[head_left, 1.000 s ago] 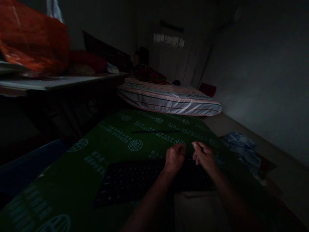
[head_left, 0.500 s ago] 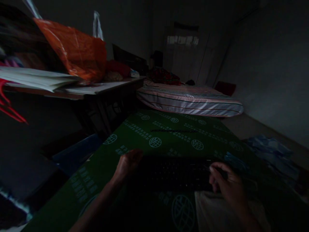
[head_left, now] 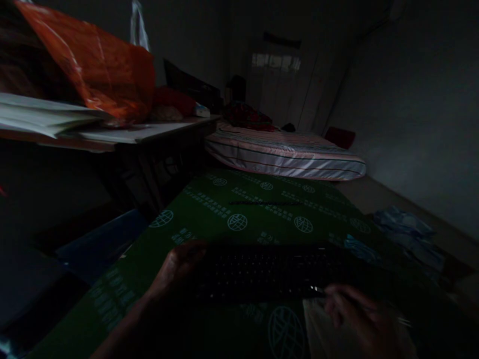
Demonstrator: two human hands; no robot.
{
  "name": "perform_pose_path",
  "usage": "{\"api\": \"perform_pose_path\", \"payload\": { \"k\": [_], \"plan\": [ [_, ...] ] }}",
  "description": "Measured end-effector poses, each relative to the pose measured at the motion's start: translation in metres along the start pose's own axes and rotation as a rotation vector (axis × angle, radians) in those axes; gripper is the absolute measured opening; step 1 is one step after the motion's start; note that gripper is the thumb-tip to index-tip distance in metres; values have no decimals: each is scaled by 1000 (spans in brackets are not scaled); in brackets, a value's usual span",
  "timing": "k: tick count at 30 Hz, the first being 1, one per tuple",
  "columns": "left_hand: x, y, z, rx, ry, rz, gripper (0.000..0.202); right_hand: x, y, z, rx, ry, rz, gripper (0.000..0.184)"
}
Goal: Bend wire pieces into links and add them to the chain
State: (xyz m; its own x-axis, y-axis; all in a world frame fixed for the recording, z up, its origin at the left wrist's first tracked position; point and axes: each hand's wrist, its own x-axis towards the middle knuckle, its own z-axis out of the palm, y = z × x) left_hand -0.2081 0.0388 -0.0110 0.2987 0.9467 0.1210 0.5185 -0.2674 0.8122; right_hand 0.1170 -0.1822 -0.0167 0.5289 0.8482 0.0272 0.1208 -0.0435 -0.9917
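Across the near half of the green cover (head_left: 202,227) lies the keyboard (head_left: 279,271), long side toward the wearer. Light poor; its keys (head_left: 249,261) show only as dim rows.

How to work it well, my judgement, left to right. Left end: left hand (head_left: 179,262) ought to steady the board with light, even pressure, as it could slide on the cover. Middle: best left unshaded, so the rows can be read. Right part: slim tool (head_left: 317,290) calls for a low angle and a gentle tip; a hard jab might scratch, or skid off the near edge. More light would help.

Hands, same order. Left: fingers curled, roughly half closed, at the keyboard's back-left corner. Probably touching; the dark hides the contact, so cannot tell whether it grips or merely rests. Farther back, dark rod (head_left: 265,203) lies crosswise on the cover, well apart from both hands. Right hand (head_left: 350,309): thumb and fingers pinched together on the tool, shiny tip pointing left, over or against the keyboard's near edge toward its right part; tip contact unclear. Tool too dim to name more closely. Pale cloth (head_left: 316,329) lies below that hand, just in front of the board. Blue cloth (head_left: 359,249) behind the hand, near the board's right end.
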Motion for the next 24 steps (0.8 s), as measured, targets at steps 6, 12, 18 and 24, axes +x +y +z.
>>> {"api": "perform_pose_path", "payload": {
  "k": [6, 12, 18, 24],
  "plan": [
    [-13, 0, 3, -163, 8, -83, 37, -2, -15, 29, 85, -51, 55, 35],
    [-13, -5, 4, -254, -52, -88, 32, 7, -22, 64, 68, -117, 96, 35],
    [-10, -13, 0, -312, -113, -91, 29, 19, -43, 101, -84, -311, -14, 35],
    [-8, -18, -2, -396, -203, 11, 21, 38, -61, 148, -101, -531, -39, 36]
  ]
}}
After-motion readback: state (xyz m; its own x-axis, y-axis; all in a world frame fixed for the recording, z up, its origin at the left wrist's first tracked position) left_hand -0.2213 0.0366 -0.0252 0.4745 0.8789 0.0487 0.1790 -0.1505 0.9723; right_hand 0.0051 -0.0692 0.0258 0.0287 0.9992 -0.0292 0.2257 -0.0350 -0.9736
